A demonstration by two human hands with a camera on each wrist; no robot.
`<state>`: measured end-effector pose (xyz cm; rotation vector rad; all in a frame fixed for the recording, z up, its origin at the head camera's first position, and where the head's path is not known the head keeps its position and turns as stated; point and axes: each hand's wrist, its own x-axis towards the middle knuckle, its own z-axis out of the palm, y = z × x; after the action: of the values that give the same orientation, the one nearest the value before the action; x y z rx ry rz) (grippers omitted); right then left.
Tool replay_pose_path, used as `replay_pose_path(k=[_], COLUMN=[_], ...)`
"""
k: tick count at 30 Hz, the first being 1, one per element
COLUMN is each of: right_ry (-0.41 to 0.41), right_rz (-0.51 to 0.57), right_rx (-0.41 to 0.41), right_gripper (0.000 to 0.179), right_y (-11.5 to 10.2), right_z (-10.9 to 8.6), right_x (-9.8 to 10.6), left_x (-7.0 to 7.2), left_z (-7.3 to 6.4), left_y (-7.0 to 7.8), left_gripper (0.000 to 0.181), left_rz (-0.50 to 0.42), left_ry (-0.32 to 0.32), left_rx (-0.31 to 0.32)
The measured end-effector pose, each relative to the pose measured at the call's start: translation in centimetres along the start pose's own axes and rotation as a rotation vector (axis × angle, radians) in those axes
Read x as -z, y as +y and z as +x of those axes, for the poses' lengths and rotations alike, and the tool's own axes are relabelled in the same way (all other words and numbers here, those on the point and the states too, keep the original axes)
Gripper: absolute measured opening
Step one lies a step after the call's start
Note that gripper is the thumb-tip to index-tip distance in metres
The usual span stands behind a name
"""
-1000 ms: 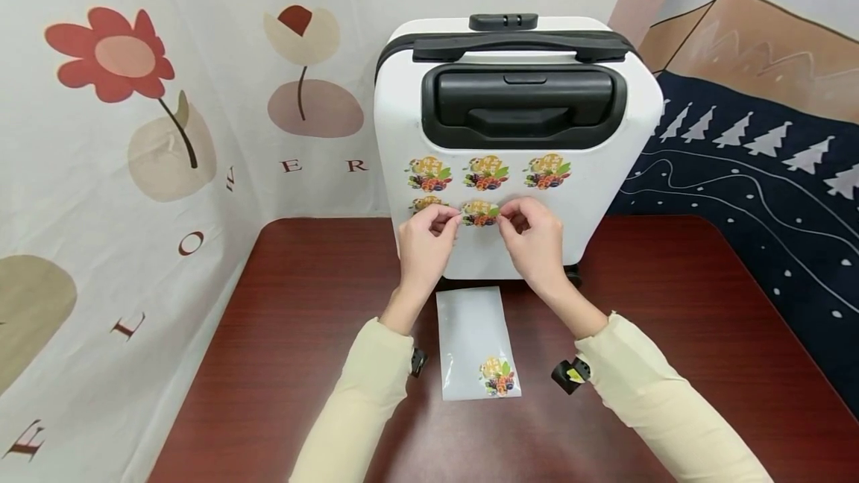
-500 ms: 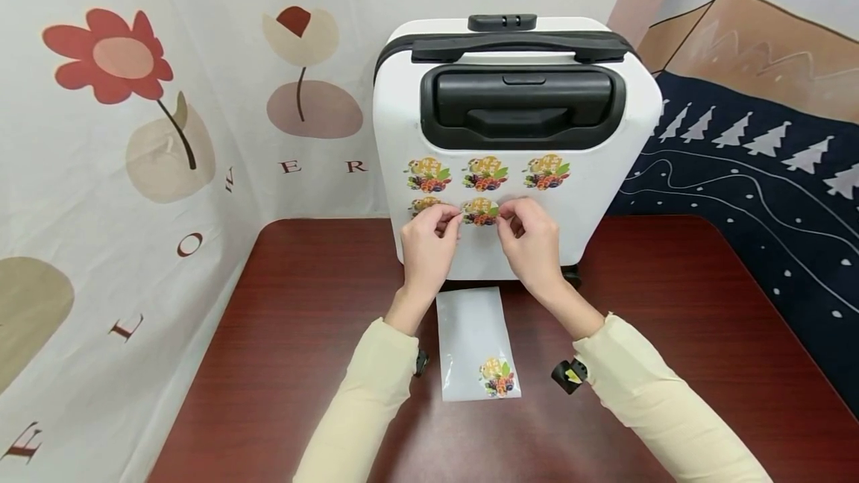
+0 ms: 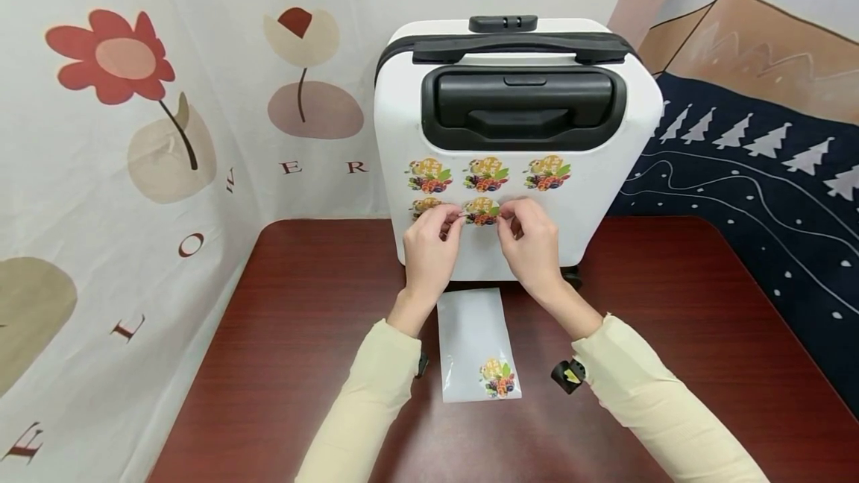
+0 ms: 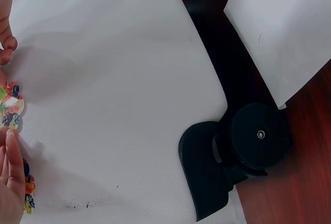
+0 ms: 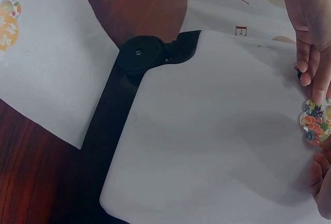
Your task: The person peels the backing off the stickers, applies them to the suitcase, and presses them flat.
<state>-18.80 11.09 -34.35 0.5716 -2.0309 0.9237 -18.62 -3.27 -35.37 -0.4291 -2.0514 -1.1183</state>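
A fruit sticker (image 3: 481, 211) is pinched at its left edge by my left hand (image 3: 429, 248) and at its right edge by my right hand (image 3: 532, 244). It lies close against the front of a white suitcase (image 3: 570, 207); whether it is fully stuck I cannot tell. Just above it runs a row of matching stickers, the middle one (image 3: 486, 174) straight overhead. Another sticker (image 3: 424, 206) on the left is partly covered by my left fingers. In the right wrist view both hands hold the sticker (image 5: 314, 123) at opposite sides.
A pale backing sheet (image 3: 473, 326) with one sticker (image 3: 497, 379) in its lower right corner lies on the reddish-brown table (image 3: 315, 334) before the suitcase. A black wheel (image 4: 260, 135) juts from the suitcase's base. Printed cloth (image 3: 221, 80) hangs behind.
Both hands stay at the sticker's edges on the suitcase. My left hand and forearm have shifted slightly to the right; the sticker has hardly moved.
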Motion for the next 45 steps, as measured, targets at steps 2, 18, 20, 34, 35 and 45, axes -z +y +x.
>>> replay_pose_path(k=[2,18,20,34,35,45], right_ry=[0.001,0.005,0.007,0.026,0.028,0.008], right_rz=[0.001,-0.057,-0.065,-0.126,-0.124,-0.127], right_rx=[0.009,0.067,0.071,0.089,0.086,0.074], right_gripper=[0.010,0.009,0.009,0.010,0.010,0.011], right_y=[0.07,0.21,0.18,-0.03,-0.01,0.08], right_z=[-0.05,-0.23,-0.23,-0.24,-0.24,-0.19], right_x=[-0.04,-0.37,-0.39,-0.58,-0.61,-0.56], left_x=[-0.13,-0.50,-0.51,-0.75,-0.76,-0.41], left_z=[-0.07,-0.15,-0.13,-0.58,-0.61,-0.87], left_y=[-0.07,-0.05,-0.01,0.06,0.08,-0.41], left_gripper=[0.005,0.005,0.005,0.006,0.007,0.014], left_rz=[0.025,0.157,0.181,0.262,0.259,0.183], left_ry=[0.009,0.049,0.056,0.086,0.088,0.065], left_rx=[-0.021,-0.090,-0.104,-0.113,-0.112,-0.052])
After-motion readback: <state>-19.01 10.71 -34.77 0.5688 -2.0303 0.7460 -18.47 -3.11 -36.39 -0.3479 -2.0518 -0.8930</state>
